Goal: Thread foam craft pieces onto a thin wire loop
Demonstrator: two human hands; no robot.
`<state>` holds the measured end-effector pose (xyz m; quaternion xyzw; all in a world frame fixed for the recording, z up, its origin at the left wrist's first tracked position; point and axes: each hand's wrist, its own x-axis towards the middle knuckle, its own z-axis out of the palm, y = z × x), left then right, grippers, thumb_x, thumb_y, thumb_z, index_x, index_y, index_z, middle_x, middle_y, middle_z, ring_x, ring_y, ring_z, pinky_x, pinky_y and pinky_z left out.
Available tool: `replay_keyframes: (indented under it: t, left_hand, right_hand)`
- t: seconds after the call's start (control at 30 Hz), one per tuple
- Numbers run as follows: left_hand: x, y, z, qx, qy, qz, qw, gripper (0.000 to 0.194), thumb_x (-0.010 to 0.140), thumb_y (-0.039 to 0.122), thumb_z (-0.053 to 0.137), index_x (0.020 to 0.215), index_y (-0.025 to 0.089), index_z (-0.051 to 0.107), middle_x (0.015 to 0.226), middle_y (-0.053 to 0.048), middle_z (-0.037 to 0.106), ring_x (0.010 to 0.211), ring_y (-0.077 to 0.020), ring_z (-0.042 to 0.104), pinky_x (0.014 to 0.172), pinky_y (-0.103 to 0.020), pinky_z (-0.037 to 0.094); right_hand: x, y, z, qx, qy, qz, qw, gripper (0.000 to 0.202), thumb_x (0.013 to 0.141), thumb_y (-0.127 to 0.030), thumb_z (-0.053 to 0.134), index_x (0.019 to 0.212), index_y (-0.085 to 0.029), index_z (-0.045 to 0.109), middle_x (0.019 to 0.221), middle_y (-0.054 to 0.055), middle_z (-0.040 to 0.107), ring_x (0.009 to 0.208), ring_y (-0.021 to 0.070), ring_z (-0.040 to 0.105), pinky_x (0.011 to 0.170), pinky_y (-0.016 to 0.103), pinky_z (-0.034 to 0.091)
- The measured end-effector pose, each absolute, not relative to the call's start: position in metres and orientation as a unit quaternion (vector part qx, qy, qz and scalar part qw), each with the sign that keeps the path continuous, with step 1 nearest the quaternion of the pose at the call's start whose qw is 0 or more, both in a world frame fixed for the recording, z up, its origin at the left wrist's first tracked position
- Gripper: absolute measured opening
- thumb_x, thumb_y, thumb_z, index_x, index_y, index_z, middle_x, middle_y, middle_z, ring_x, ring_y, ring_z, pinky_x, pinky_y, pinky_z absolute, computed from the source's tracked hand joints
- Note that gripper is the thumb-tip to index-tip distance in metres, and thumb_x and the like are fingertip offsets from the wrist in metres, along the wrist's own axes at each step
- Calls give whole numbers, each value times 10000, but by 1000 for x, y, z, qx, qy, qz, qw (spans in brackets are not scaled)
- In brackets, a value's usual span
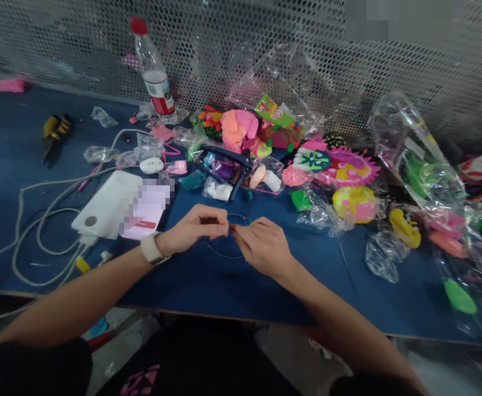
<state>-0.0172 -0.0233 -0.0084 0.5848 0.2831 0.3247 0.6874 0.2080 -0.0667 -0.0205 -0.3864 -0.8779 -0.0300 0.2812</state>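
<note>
Over the blue table, close to its front, my left hand (195,228) and my right hand (266,246) almost meet at the fingertips. Both are closed in a pinch on a thin wire (223,256), which curves in a loose loop below and behind the fingers. Whether it is metal wire or thread is hard to tell, and the pinched ends are hidden by the fingers. A white-banded watch (153,248) is on my left wrist. Just behind my hands lie a white clay packet (218,190) and dark blue-handled pliers (241,160).
Left of my hands are a lit phone (146,212), a white power bank (104,206) and looping cables (20,220). Yellow-black pliers (55,132) lie farther left. Behind stand a water bottle (154,77) and colourful clay pieces (239,129). Plastic bags (418,159) crowd the right.
</note>
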Motion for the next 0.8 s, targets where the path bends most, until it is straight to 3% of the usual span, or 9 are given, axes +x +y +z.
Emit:
replay_keyframes:
  t: [0.1, 0.2, 0.3, 0.43, 0.63, 0.8]
  left_hand:
    - [-18, -21, -7, 559, 284, 281, 727, 241, 810, 237, 752, 602, 167, 652, 616, 0, 563, 591, -116, 479, 586, -273, 378]
    - [-19, -17, -6, 571, 268, 191, 752, 207, 797, 233, 739, 609, 165, 685, 595, -5, 573, 563, -110, 467, 541, -256, 362]
    - [-21, -16, -9, 588, 259, 209, 738, 166, 857, 294, 794, 746, 170, 792, 624, -9, 609, 570, -105, 490, 543, -246, 394]
    - [-21, -18, -14, 559, 276, 314, 716, 228, 914, 369, 826, 812, 169, 787, 714, -8, 645, 550, -77, 492, 530, -235, 392]
    - [-19, -20, -12, 526, 264, 319, 743, 223, 862, 288, 783, 696, 174, 686, 622, 11, 570, 551, -99, 485, 553, -267, 380]
    - [-31, -9, 2, 592, 333, 341, 650, 241, 821, 191, 727, 620, 175, 596, 576, 31, 493, 527, -81, 422, 525, -259, 290]
  right_hand:
    - [230, -51, -12, -388, -885, -29, 256, 196, 1118, -255, 592, 1170, -275, 780, 813, -8, 827, 743, 159, 709, 889, 378, 484]
    - [243, -44, -7, -401, -876, -18, 268, 244, 1109, -234, 607, 1258, -358, 754, 1080, -21, 865, 883, 178, 761, 1052, 454, 481]
    - [236, -48, -12, -398, -879, -23, 263, 245, 1123, -227, 566, 1240, -310, 764, 955, -6, 862, 774, 165, 740, 1014, 424, 506]
    - [210, -62, -23, -345, -904, -29, 252, 299, 1146, -239, 502, 1058, -213, 786, 678, -18, 761, 602, 134, 646, 871, 340, 507]
    - [208, -66, -26, -396, -879, 3, 265, 334, 1148, -261, 490, 998, -208, 784, 684, -13, 765, 605, 131, 669, 810, 327, 486]
    - [229, -47, -28, -444, -834, 39, 325, 269, 1143, -246, 525, 1276, -170, 745, 858, 6, 853, 748, 153, 772, 803, 328, 502]
